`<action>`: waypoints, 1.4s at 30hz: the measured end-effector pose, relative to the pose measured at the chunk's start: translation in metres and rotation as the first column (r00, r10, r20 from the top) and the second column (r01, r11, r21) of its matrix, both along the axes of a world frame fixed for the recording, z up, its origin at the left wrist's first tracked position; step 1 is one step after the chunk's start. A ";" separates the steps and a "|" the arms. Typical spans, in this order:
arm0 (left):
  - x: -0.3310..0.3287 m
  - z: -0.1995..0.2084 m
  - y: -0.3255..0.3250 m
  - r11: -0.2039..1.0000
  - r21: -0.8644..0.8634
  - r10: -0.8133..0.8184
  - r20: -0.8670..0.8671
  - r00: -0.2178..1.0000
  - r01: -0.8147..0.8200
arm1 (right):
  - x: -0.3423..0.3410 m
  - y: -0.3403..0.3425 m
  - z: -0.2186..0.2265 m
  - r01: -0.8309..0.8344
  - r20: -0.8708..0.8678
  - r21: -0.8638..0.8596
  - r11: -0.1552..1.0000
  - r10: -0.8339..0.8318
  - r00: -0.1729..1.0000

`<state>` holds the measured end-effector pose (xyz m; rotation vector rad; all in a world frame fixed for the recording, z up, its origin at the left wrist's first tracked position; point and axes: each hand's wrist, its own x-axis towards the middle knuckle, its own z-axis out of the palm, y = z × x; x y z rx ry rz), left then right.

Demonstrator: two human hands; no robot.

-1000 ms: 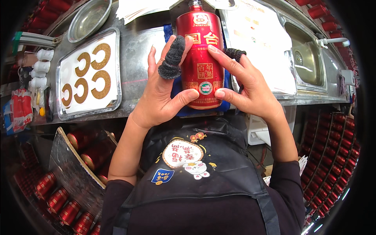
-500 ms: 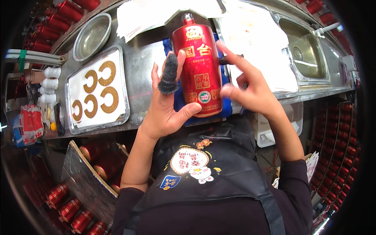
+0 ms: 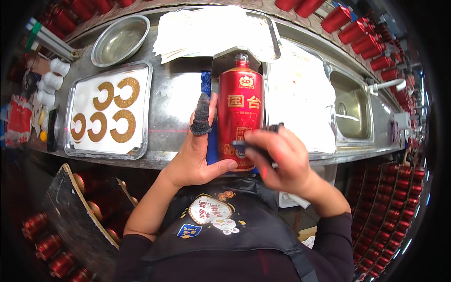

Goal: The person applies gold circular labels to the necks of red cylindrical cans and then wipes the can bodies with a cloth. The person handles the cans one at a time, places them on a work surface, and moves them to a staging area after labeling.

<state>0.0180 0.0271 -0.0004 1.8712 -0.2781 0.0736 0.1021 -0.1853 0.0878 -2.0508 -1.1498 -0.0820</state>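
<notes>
A red bottle point(image 3: 240, 94) with gold print and a clear glass neck lies on a blue cloth point(image 3: 206, 82), its neck pointing away from me. My left hand point(image 3: 195, 152) steadies it, thumb on the lower front and fingers along the left side. A dark grey fabric cover point(image 3: 201, 115) wraps one finger of that hand. Over the bottle's lower right, my right hand point(image 3: 286, 162) is blurred and closed round a dark tool point(image 3: 260, 151). The tool's tip is at the round emblem low on the bottle; whether it touches cannot be made out.
Left stands a metal tray point(image 3: 148, 110) with gold C-shaped pieces point(image 3: 123, 126) on white paper. Behind it is a metal bowl point(image 3: 121, 40). White sheets point(image 3: 300, 98) lie beside the bottle, a sink point(image 3: 350, 110) farther right. Red bottles point(image 3: 387, 211) fill racks around.
My right hand has come down over the bottle's lower part, bringing the dark tool to it. My left hand stays at the bottle's left side. The whole view has shifted.
</notes>
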 end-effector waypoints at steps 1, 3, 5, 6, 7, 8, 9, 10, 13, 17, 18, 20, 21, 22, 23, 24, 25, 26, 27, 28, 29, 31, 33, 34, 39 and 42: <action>0.000 0.000 0.000 1.000 -0.026 -0.001 0.016 1.000 0.002 | 0.019 0.015 0.009 -0.053 0.113 0.030 0.998 0.049 0.992; 0.001 -0.001 -0.001 0.998 -0.054 -0.016 0.027 1.000 0.017 | 0.067 0.038 0.018 -0.064 0.377 0.032 0.997 0.047 0.925; -0.002 0.002 -0.001 1.000 0.000 0.011 0.014 1.000 -0.011 | 0.097 0.047 0.027 0.028 0.402 -0.070 0.997 0.003 0.916; -0.002 0.004 0.000 0.999 0.035 0.030 0.042 0.999 -0.032 | 0.093 0.045 0.029 0.003 0.304 -0.066 0.998 0.017 0.952; -0.001 0.005 -0.001 0.999 0.019 0.026 0.028 0.999 -0.026 | 0.095 0.045 0.029 -0.232 0.265 -0.015 0.973 0.227 0.937; -0.002 0.006 -0.001 1.000 0.018 0.021 0.020 1.000 -0.022 | 0.089 0.046 0.031 -0.385 0.163 -0.127 0.914 0.403 0.901; -0.002 0.007 -0.002 1.000 0.010 0.011 -0.003 1.000 -0.011 | 0.082 0.045 0.035 -0.521 0.061 -0.180 0.834 0.538 0.840; -0.003 0.009 -0.002 1.000 0.012 0.015 -0.008 1.000 -0.015 | 0.081 0.054 0.037 -0.540 0.075 -0.228 0.810 0.567 0.820; -0.001 0.012 -0.002 1.000 0.018 -0.002 -0.042 0.999 0.003 | 0.106 0.077 0.039 -0.293 0.188 -0.276 0.915 0.350 0.917; -0.002 0.014 -0.001 1.000 0.026 0.002 -0.019 1.000 -0.001 | 0.080 0.052 0.040 -0.107 0.290 -0.041 0.993 0.114 0.950; -0.002 0.015 -0.001 1.000 0.010 -0.002 -0.031 1.000 0.003 | 0.060 0.040 0.034 -0.114 0.166 -0.063 0.991 0.123 0.978; -0.003 0.017 -0.002 1.000 0.017 -0.013 -0.039 0.999 0.013 | 0.036 0.015 0.009 -0.047 0.091 -0.005 0.999 0.047 0.995; -0.003 0.018 -0.002 0.999 0.037 -0.001 -0.032 1.000 0.002 | 0.031 0.008 -0.006 -0.032 0.162 0.093 0.995 0.017 0.987; -0.003 0.020 -0.002 0.998 0.059 0.001 -0.028 1.000 0.001 | 0.039 0.002 -0.017 0.136 0.016 0.151 0.979 -0.140 0.990; -0.003 0.022 -0.002 0.997 0.080 0.002 -0.026 1.000 0.000 | 0.051 0.000 -0.024 0.308 0.025 0.157 0.938 -0.316 0.949; -0.003 0.023 -0.001 0.993 0.115 -0.007 -0.046 0.999 0.012 | 0.057 -0.002 -0.026 0.350 0.042 0.208 0.913 -0.366 0.930; -0.003 0.024 -0.001 0.995 0.095 -0.017 -0.038 0.999 0.020 | 0.068 -0.001 -0.024 0.385 0.040 0.240 0.891 -0.405 0.913; -0.002 0.024 -0.001 0.997 0.081 -0.016 -0.020 1.000 0.018 | 0.065 0.003 -0.020 0.195 0.042 0.319 0.928 -0.219 0.975; -0.002 0.025 -0.001 0.998 0.056 -0.009 -0.033 0.999 0.011 | 0.066 0.006 -0.009 -0.023 0.078 0.216 0.976 0.006 0.997; -0.001 0.024 0.000 0.996 0.081 -0.039 -0.017 0.999 0.040 | 0.067 0.013 -0.006 0.037 0.093 0.157 0.987 -0.052 0.994; 0.000 0.023 0.000 0.998 0.048 -0.046 -0.025 0.999 0.048 | 0.070 0.016 0.000 0.019 0.157 0.083 0.996 -0.032 0.987; -0.001 0.021 -0.001 0.998 -0.009 -0.055 -0.059 0.997 0.054 | 0.079 0.018 0.009 0.278 0.178 0.056 0.959 -0.283 0.942; -0.002 0.019 -0.001 0.998 0.064 -0.025 -0.029 0.999 0.026 | 0.075 0.023 0.013 -0.136 0.074 0.169 0.976 0.125 0.989; -0.003 0.019 -0.001 0.995 0.093 -0.020 -0.028 0.999 0.023 | 0.072 0.023 0.019 -0.244 0.031 0.008 0.970 0.244 0.969; -0.002 0.011 0.002 0.993 -0.115 -0.021 -0.088 0.996 0.010 | 0.076 0.023 0.007 0.046 0.409 0.091 0.995 -0.080 0.909; -0.004 0.007 0.006 0.961 -0.273 0.035 -0.030 0.999 -0.042 | 0.011 0.011 -0.013 -0.242 0.456 0.084 0.967 0.179 0.872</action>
